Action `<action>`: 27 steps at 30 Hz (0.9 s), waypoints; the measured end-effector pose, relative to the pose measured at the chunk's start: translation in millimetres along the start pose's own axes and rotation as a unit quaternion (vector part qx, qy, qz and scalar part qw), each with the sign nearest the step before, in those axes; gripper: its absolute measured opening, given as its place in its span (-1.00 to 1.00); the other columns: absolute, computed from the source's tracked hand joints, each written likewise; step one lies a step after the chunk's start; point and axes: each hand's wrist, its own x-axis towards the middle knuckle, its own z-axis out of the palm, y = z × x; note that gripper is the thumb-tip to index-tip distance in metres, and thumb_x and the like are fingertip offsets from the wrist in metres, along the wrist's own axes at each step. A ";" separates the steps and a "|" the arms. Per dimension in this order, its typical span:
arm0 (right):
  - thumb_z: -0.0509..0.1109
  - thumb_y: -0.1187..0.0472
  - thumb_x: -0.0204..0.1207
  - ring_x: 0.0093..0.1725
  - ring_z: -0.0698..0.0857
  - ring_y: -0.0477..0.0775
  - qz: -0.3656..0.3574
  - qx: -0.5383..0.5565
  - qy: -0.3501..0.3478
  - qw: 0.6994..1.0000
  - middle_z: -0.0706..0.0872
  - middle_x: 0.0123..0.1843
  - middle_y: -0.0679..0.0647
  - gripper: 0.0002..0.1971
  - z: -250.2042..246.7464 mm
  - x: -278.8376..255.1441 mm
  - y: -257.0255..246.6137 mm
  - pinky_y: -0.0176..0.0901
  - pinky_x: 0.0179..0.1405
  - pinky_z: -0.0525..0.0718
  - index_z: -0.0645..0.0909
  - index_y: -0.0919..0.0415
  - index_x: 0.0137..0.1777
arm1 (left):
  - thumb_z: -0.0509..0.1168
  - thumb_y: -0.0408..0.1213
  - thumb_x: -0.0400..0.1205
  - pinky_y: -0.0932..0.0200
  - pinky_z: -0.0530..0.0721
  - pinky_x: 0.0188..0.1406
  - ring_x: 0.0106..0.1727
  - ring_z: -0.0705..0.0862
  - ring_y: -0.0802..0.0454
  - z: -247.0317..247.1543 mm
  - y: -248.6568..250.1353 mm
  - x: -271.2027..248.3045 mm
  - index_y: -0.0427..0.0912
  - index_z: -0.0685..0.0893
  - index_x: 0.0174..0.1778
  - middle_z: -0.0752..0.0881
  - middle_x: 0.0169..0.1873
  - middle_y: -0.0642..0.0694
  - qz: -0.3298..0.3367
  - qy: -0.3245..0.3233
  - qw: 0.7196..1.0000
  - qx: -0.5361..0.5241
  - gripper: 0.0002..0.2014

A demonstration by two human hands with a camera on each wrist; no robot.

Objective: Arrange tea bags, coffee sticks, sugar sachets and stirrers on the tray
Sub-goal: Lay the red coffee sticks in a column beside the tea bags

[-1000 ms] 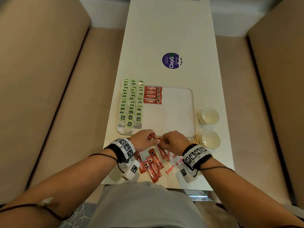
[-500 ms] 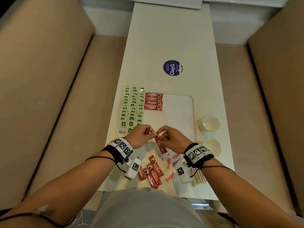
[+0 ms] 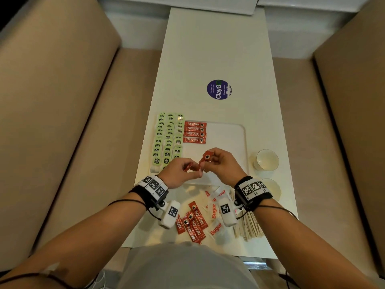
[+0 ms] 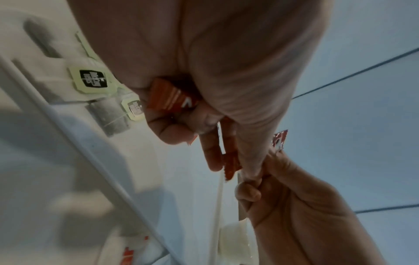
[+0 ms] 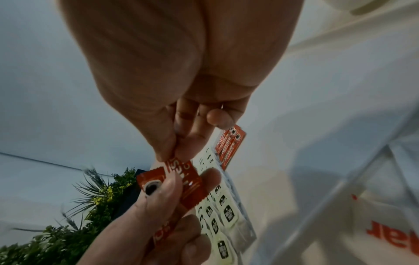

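Observation:
Over the near part of the white tray (image 3: 233, 140) both hands meet. My left hand (image 3: 192, 172) grips a small bunch of red coffee sticks (image 4: 172, 98). My right hand (image 3: 209, 160) pinches the end of one red coffee stick (image 3: 205, 159) from that bunch between thumb and forefinger; the right wrist view shows this stick (image 5: 183, 177) under my left thumb too. Four coffee sticks (image 3: 194, 132) lie stacked in a column on the tray. Left of them, tea bags (image 3: 168, 138) fill three columns. Loose coffee sticks (image 3: 192, 223), sugar sachets (image 3: 214, 211) and wooden stirrers (image 3: 249, 226) lie on the table near me.
Two paper cups (image 3: 267, 159) (image 3: 271, 188) stand right of the tray. A round purple sticker (image 3: 218, 89) marks the long white table (image 3: 214, 49) beyond the tray. Beige bench seats run along both sides of the table.
Both hands have lifted from the loose pile near the table edge and moved forward over the tray, carrying coffee sticks. The right hand now holds one stick higher.

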 end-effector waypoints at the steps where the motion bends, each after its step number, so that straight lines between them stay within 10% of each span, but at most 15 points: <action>1: 0.56 0.44 0.52 -0.19 0.79 0.16 -0.001 0.002 0.008 1.000 0.83 -0.03 0.32 -0.79 -0.4 1.2 -0.5 -0.07 -0.03 0.78 0.64 0.40 0.10 | 0.56 -0.23 0.57 0.36 0.57 -0.25 -0.32 0.62 0.27 -0.5 3.0 1.1 -0.14 0.84 -0.03 0.82 -0.21 0.00 -0.004 0.016 1.000 -0.026 -0.88; 7: 0.55 0.28 0.60 -0.26 0.83 -0.02 0.020 -0.016 0.047 0.999 0.87 -0.20 0.01 -0.87 -5.1 2.7 -0.4 -0.44 -0.30 0.62 0.76 0.26 0.10 | 0.45 -0.29 0.65 0.29 0.54 -0.29 -0.41 0.55 0.27 -14.0 10.3 8.5 -0.12 0.83 -0.07 0.73 -0.33 0.08 -0.025 0.078 0.995 -0.054 -0.96; 20: 0.43 0.22 0.69 -0.26 0.73 -0.17 0.062 -0.079 0.060 0.993 0.85 -0.16 -0.03 -0.86 -12.2 24.9 13.8 -0.37 -0.29 0.62 0.84 0.06 0.00 | 0.42 -0.27 0.68 0.29 0.64 -0.12 -0.24 0.68 0.18 -27.8 -2.4 19.4 -0.06 0.77 -0.04 0.80 -0.17 0.02 -0.047 0.120 0.991 -0.037 -0.96; 27: 0.49 0.24 0.64 -0.32 0.73 -0.12 0.104 -0.099 0.141 0.980 0.87 -0.15 0.07 -0.92 -19.4 56.5 25.4 -0.36 -0.27 0.62 0.83 0.14 -0.01 | 0.39 -0.17 0.69 0.16 0.65 0.13 -0.01 0.66 0.10 -38.7 -2.0 34.2 -0.08 0.66 0.34 0.70 0.08 0.01 -0.072 0.093 0.985 0.129 -0.70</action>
